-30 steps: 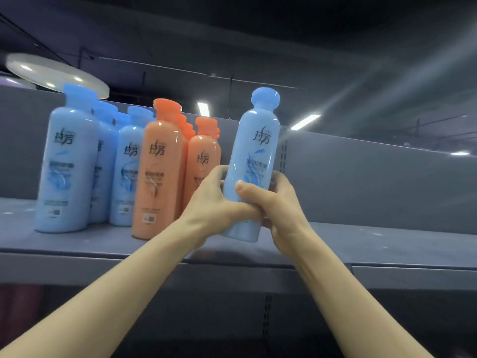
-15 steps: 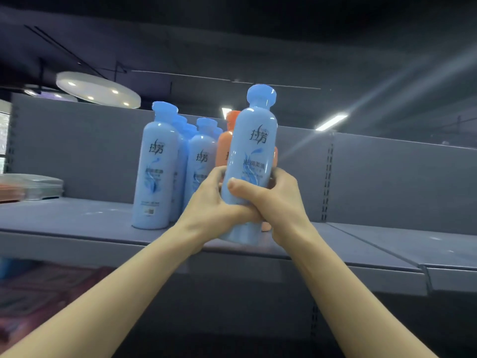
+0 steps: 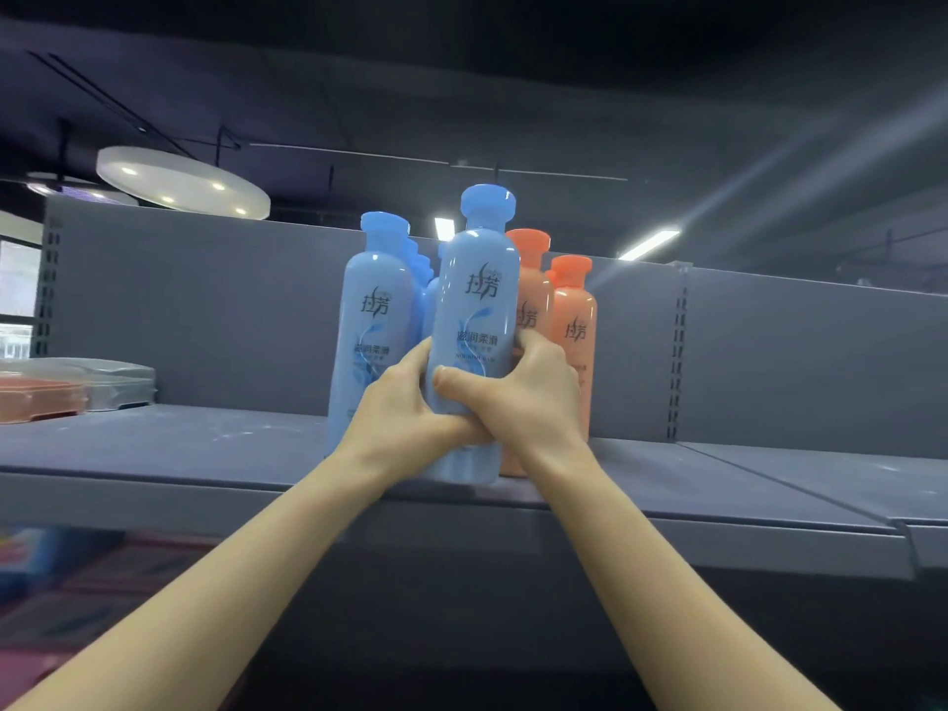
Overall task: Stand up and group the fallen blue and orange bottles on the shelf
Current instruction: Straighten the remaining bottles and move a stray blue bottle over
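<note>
- We see the grey shelf running across the view, its front lip just below our wrists; bare board stretches to the left of the bottles as far as a stack of clear-lidded trays at the far left edge, and more bare board lies to the right, past a seam where the next shelf panel joins.
- The grey back panel stands close behind the bottles, so the room there is shallow; the sides are where we find the open space.
- We hold a blue bottle upright near the front lip, its base at or just above the board (we cannot tell whether it touches).
- Our left hand wraps the lower part of that bottle from the left, thumb up along its side, fingers curled round it and partly hidden under the other hand.
- Our right hand grips it from the right, thumb laid across the front of the label, fingers curled round the back; the two hands overlap at the bottle's front.
- Just behind and to the left stands a second blue bottle, upright, with more blue caps showing between the two.
- Behind and to the right stand two orange bottles, upright and side by side; our right knuckles are close against them, though contact is hidden.
</note>
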A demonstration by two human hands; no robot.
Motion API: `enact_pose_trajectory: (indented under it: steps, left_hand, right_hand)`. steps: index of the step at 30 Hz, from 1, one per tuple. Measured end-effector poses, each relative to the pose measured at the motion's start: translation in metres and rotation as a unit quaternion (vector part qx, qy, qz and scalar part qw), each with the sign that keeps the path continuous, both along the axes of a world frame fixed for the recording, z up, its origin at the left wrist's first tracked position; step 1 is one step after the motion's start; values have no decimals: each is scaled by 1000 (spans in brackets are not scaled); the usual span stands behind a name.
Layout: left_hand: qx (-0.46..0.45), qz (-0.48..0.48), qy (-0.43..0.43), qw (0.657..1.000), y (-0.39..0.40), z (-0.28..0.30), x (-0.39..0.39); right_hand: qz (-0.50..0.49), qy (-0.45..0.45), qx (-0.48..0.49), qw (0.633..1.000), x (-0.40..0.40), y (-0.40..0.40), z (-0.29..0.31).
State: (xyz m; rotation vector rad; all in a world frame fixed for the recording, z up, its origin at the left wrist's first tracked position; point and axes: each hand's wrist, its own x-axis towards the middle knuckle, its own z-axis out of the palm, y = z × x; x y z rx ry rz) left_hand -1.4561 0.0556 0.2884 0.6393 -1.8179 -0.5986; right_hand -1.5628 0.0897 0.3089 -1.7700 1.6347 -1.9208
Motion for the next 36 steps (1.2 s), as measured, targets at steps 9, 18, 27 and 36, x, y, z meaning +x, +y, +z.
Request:
enact_pose_trajectory:
  steps: [9,18,27,36]
  left_hand:
    - [-66,100,-5,993,-8,-4,7]
    - [-94,191,-25,977,-18,-9,5]
    - [-131,212,-49,967,-16,-13,5]
    - [-107,194,-134,966,-18,-17,12]
  right_hand:
    - [-54,42,-16,998,16,-15,-4]
    - [-81,57,-28,995,20,-30,-12]
    - [-86,99,-42,990,18,-31,-23]
    - [-60,184,-16,981,1,-19,-29]
